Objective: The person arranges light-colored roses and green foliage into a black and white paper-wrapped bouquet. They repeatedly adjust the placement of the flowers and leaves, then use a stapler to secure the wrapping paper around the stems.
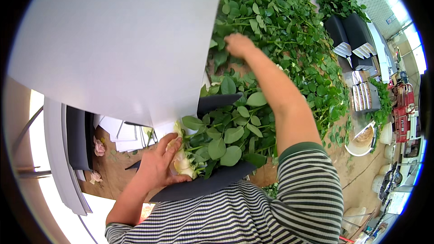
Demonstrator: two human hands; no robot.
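My left hand (159,163) is closed around the cream rose heads (184,165), thumb below and fingers above. Their leafy green stems (226,144) stretch to the right, over a dark sheet (208,185) that lies against my body. Another dark piece (219,102) stands behind the stems. My right hand (239,46) reaches far forward into a large heap of rose stems and leaves (285,31). Its fingers are curled in at the leaves, and what they hold is too small to make out.
A big pale panel (117,40) blocks the upper left. Beneath it lie white cards (124,131), and pink rose heads (99,147) rest on the wooden table (115,171). Dark sleeves (350,34), a white bucket (361,142) and red equipment (403,113) stand at the right.
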